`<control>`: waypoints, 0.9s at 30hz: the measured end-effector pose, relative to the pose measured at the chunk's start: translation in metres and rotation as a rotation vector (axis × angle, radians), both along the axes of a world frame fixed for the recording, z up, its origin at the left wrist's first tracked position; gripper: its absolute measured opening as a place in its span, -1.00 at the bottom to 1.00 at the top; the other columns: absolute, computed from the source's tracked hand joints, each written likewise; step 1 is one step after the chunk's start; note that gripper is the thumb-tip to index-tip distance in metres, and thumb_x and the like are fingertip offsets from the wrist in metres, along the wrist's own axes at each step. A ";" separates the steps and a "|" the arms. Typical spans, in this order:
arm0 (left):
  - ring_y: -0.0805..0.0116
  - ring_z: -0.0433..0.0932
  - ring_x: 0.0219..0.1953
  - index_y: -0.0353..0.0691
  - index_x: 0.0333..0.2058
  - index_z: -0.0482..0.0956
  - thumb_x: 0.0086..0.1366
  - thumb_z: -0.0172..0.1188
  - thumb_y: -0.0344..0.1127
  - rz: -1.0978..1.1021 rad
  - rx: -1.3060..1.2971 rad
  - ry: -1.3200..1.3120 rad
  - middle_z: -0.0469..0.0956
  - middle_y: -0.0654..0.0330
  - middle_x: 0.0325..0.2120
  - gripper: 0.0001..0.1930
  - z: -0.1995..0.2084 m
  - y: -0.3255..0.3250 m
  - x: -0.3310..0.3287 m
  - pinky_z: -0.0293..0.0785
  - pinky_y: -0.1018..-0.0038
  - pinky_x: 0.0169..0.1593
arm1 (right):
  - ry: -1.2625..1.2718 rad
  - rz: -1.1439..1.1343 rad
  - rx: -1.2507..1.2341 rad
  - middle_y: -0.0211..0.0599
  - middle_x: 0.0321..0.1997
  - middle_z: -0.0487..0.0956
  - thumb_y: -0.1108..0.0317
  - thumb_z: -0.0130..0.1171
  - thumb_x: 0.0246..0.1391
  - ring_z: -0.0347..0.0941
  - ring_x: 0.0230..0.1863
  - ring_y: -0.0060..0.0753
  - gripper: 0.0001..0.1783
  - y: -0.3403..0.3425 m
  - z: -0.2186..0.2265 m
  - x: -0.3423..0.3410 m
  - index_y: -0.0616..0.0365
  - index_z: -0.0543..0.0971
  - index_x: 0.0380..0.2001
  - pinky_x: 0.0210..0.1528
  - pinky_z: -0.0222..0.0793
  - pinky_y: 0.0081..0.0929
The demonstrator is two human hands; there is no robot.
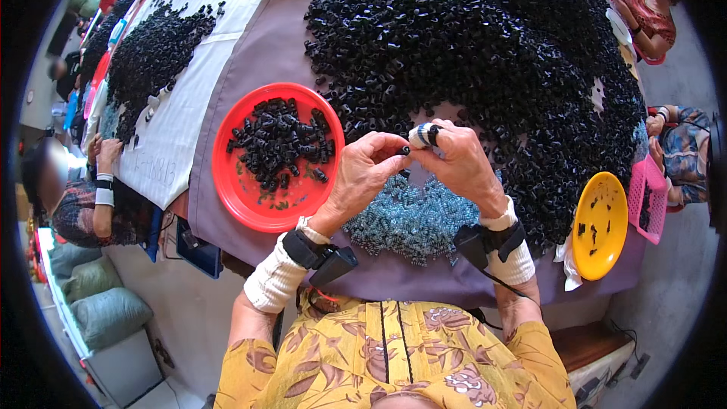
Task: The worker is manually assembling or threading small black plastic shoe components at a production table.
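My two hands meet fingertip to fingertip above the near part of the table. My left hand (pixel 369 174) is closed, pinching a small black plastic piece (pixel 404 151) between thumb and finger. My right hand (pixel 460 157) is closed too, its thumb and index finger against the same spot; what it holds is hidden. White tape with dark bands (pixel 421 135) wraps the right index finger. Just under the hands lies a heap of small pale-blue coil springs (pixel 413 220). To the left, a red round basin (pixel 225 189) holds many black pieces.
A large heap of black plastic pieces (pixel 469 45) covers the far and right table. At the right edge sit a yellow plate (pixel 602 254) with a few black bits and a pink basket (pixel 647 189). Other people work at the right side and at a left table with more black heaps (pixel 151 60).
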State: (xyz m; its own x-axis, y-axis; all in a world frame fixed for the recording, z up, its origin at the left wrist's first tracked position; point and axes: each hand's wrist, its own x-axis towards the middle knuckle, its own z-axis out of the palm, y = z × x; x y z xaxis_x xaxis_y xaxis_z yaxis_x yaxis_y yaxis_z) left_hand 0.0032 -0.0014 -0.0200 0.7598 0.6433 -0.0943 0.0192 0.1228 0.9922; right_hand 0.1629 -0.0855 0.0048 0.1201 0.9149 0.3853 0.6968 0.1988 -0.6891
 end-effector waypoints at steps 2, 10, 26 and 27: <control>0.60 0.48 -0.33 -0.34 -0.19 0.52 0.16 0.22 -0.47 0.020 0.043 0.014 0.55 0.28 -0.34 -0.78 0.001 0.000 -0.001 0.44 0.65 -0.27 | -0.036 0.006 0.015 -0.08 -0.57 0.44 0.47 0.19 -0.16 0.37 -0.50 -0.05 -0.88 0.004 0.001 0.001 0.30 0.47 -0.56 -0.48 0.26 -0.23; 0.51 0.50 -0.37 -0.33 -0.31 0.59 0.05 0.23 -0.53 0.072 0.184 -0.004 0.50 0.24 -0.42 -0.83 0.010 0.007 0.005 0.46 0.60 -0.28 | -0.045 0.080 0.016 -0.05 -0.61 0.44 0.47 0.21 -0.21 0.38 -0.55 -0.03 -0.79 0.018 0.006 0.007 0.31 0.37 -0.68 -0.52 0.26 -0.24; 0.62 0.51 -0.39 -0.34 -0.23 0.55 0.12 0.20 -0.49 0.124 -0.082 -0.015 0.57 0.28 -0.43 -0.80 0.017 0.017 -0.008 0.44 0.68 -0.31 | -0.237 0.052 -0.125 -0.10 -0.61 0.48 0.42 0.19 -0.13 0.45 -0.55 -0.04 -0.84 0.013 -0.024 0.019 0.28 0.46 -0.62 -0.48 0.35 -0.25; 0.62 0.51 -0.39 -0.34 -0.23 0.55 0.12 0.20 -0.49 0.124 -0.083 -0.015 0.57 0.28 -0.43 -0.80 0.016 0.017 -0.008 0.44 0.68 -0.31 | -0.252 0.021 -0.222 -0.08 -0.56 0.48 0.43 0.15 -0.14 0.44 -0.46 0.04 -0.84 0.008 -0.030 0.017 0.28 0.44 -0.65 -0.41 0.35 -0.16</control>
